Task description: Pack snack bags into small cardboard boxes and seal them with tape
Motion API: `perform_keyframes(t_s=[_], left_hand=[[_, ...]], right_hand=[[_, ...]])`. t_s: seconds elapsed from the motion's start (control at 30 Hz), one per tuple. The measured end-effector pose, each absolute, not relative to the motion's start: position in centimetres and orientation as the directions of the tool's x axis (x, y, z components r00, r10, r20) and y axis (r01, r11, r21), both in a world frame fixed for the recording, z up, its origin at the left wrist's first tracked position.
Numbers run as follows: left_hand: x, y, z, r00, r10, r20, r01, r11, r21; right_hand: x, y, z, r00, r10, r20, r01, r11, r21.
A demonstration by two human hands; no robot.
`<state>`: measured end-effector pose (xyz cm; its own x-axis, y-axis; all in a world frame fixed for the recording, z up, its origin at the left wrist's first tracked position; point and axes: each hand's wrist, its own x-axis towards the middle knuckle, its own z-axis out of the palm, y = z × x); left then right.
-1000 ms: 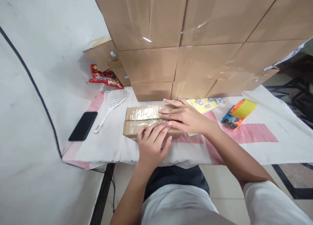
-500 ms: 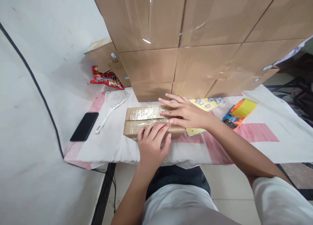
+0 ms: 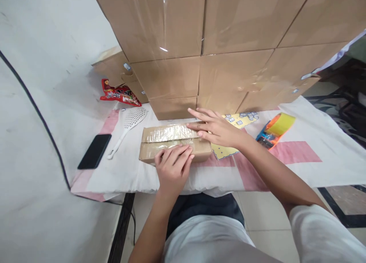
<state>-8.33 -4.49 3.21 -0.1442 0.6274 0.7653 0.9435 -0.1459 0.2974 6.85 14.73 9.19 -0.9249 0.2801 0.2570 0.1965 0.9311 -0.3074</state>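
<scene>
A small cardboard box (image 3: 154, 148) with shiny clear tape over its top lies on the cloth-covered table in front of me. My left hand (image 3: 174, 164) rests on the box's near top edge, its fingers stretched out side by side over the flap. Across the right part of the top lies my right hand (image 3: 215, 127), fingers spread, touching the taped surface. Neither hand is wrapped round anything. To the right stands a tape dispenser (image 3: 275, 130) with an orange body and a yellowish roll.
Stacked cardboard boxes (image 3: 171, 78) rise behind the small box. On the left lie a white slotted skimmer (image 3: 134, 118), a black phone (image 3: 94, 151) and a red food packet (image 3: 120, 94). A yellow patterned sheet (image 3: 225, 150) lies beneath my right forearm. A black cable (image 3: 37, 114) runs down the wall.
My right hand's fingers have drawn closer together over the box top, and my left hand has shifted slightly along the near edge. The whole view has moved a little.
</scene>
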Motion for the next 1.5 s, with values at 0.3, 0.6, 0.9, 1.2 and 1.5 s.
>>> perform_keyframes(t_s=[0.3, 0.6, 0.9, 1.2, 1.5], left_hand=[[-9.3, -4.2, 2.4, -0.069, 0.618, 0.783, 0.969, -0.145, 0.2], [-9.3, -4.2, 1.8, -0.1, 0.647, 0.756, 0.989, -0.022, 0.149], [-9.1, -4.2, 1.8, -0.119, 0.65, 0.75, 0.987, -0.004, 0.16], [-9.6, -4.3, 1.2, -0.091, 0.65, 0.755, 0.994, 0.008, 0.113], [-9.6, -4.4, 0.6, -0.116, 0.641, 0.759, 0.99, 0.015, 0.139]], right_hand=[[15.9, 20.5, 6.1, -0.332, 0.89, 0.313, 0.595, 0.455, -0.663], [16.3, 21.2, 0.2, -0.638, 0.77, 0.029, 0.695, 0.591, -0.411], [15.3, 21.2, -0.8, -0.571, 0.814, 0.103, 0.597, 0.498, -0.629], [11.6, 16.8, -0.5, -0.629, 0.769, -0.112, -0.044, -0.179, -0.983], [8.4, 13.2, -1.6, -0.653, 0.756, 0.033, -0.258, -0.181, -0.949]])
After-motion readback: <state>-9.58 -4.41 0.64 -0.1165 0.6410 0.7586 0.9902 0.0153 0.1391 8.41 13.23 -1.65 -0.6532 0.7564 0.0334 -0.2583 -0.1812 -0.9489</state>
